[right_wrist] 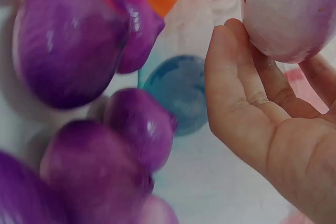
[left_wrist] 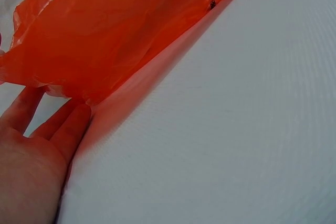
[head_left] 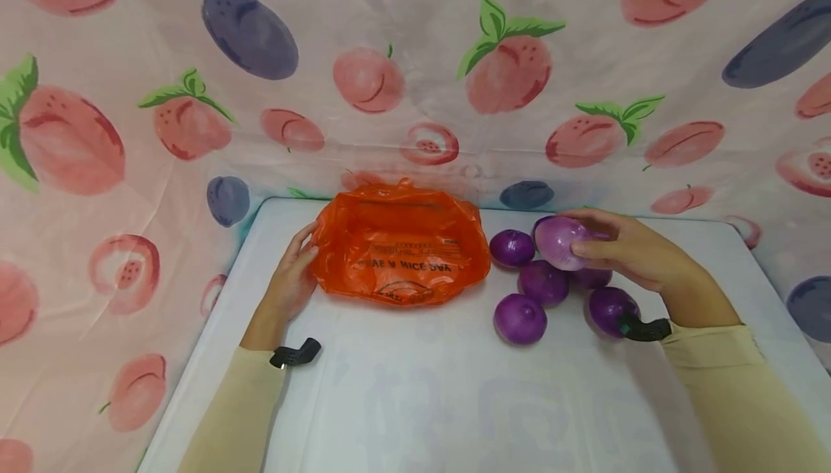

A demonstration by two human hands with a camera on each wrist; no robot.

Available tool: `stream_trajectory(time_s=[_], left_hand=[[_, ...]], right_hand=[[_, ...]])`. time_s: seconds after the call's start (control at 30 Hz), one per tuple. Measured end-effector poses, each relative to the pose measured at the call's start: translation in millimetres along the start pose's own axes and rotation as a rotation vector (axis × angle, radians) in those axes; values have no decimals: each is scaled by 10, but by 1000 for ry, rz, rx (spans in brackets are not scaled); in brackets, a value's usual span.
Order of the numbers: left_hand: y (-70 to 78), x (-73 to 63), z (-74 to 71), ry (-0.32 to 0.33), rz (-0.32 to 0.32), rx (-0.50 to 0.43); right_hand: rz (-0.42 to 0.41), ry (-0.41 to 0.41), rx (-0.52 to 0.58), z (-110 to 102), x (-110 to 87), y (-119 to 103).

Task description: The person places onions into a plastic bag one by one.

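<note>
An orange-red plastic bag (head_left: 402, 257) with printed lettering lies spread on the table, its mouth facing me. My left hand (head_left: 295, 275) holds the bag's left edge; in the left wrist view the fingers (left_wrist: 71, 124) reach to the rim, and part of the grip is cut off at the frame edge. My right hand (head_left: 626, 253) grips a pale purple onion (head_left: 561, 242) above the other onions. The right wrist view shows this onion (right_wrist: 289, 14) against the fingertips. Several darker purple onions, among them one in front (head_left: 521, 319), lie right of the bag.
The white-covered table (head_left: 415, 394) ends at a fruit-patterned cloth (head_left: 415, 98) hanging behind and at the left. Under the right wrist's black camera mount (head_left: 649, 329) sits another purple onion (head_left: 610, 308).
</note>
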State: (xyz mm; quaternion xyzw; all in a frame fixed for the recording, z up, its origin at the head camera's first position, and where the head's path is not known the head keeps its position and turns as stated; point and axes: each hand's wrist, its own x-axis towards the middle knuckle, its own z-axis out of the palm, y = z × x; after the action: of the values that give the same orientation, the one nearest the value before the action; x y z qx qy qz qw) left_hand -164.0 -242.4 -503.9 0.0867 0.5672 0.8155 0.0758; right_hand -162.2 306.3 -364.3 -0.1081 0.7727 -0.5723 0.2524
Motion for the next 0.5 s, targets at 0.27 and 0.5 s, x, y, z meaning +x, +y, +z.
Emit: stream_trajectory(time_s=[0.27, 0.5], left_hand=[[-9, 7, -11, -4, -6, -14], [1, 9, -3, 6, -5, -5]], right_hand=[[5, -9, 35, 154, 97, -114], [5, -42, 48, 255, 230, -217]])
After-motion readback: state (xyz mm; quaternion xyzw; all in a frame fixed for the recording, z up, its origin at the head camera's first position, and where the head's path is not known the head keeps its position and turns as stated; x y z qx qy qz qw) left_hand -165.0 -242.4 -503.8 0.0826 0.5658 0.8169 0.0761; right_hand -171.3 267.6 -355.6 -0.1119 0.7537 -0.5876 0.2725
